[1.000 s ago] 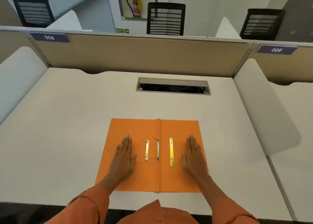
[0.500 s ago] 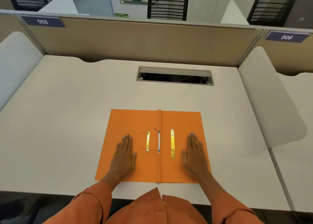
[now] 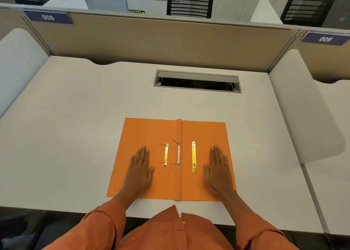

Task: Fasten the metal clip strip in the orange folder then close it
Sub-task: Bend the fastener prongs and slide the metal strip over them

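Still, nothing has moved in the last second: both the left hand (image 3: 139,169) and right hand (image 3: 217,167) lie flat, holding nothing, on the open orange folder (image 3: 144,132), the 3 metal strips, including the loose gold clip strip (image 3: 193,157), untouched, so fastening hasn't begun.

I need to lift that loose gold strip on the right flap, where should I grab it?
Pinch the gold strip across its narrow width near the closest end, right hand coming from its right. It lies flat on the orange folder, so probably lift one long edge first.
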